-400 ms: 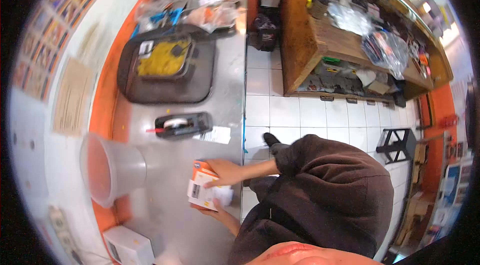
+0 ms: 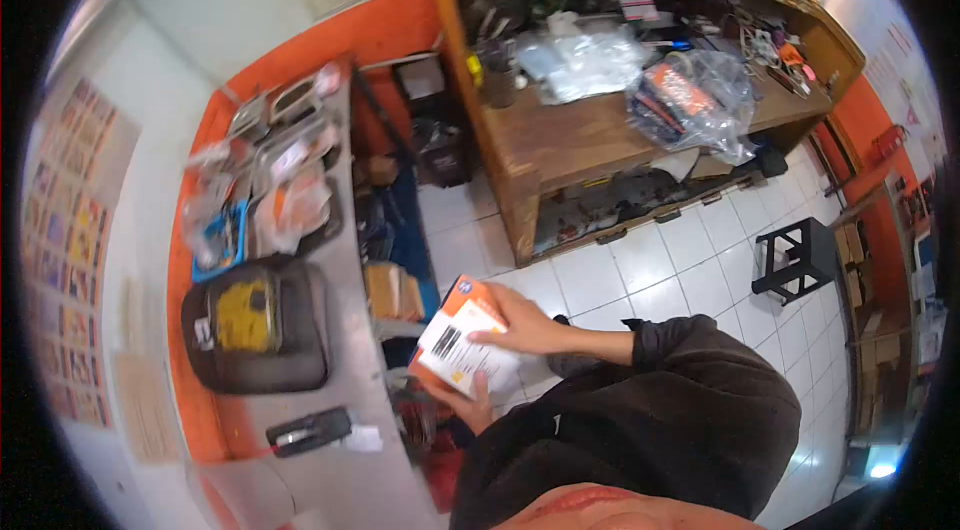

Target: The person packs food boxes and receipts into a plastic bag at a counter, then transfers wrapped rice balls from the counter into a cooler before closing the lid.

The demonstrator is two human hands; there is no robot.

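Note:
An orange-and-white cardboard box (image 2: 458, 342) with a black barcode label is held in front of my body, beyond the edge of the metal table (image 2: 362, 478). My right hand (image 2: 518, 322) grips its upper right side, thumb lying across the white face. From below, my left hand (image 2: 468, 402) supports the lower edge, with its thumb against the front and its other fingers mostly hidden behind. Something white beside the lower right of the box blends into it, and I cannot make it out.
On the table are a black tray (image 2: 310, 330) with a yellow-filled container (image 2: 248, 315), a black tape dispenser (image 2: 310, 430), a blue basket (image 2: 222, 240) and plastic bags. A wooden counter (image 2: 600, 130) holds bagged goods. A black stool (image 2: 795, 260) stands on the tiled floor.
The box, still in both hands, has moved from over the table to beyond its edge, in front of my body. The view has swung toward the wooden counter.

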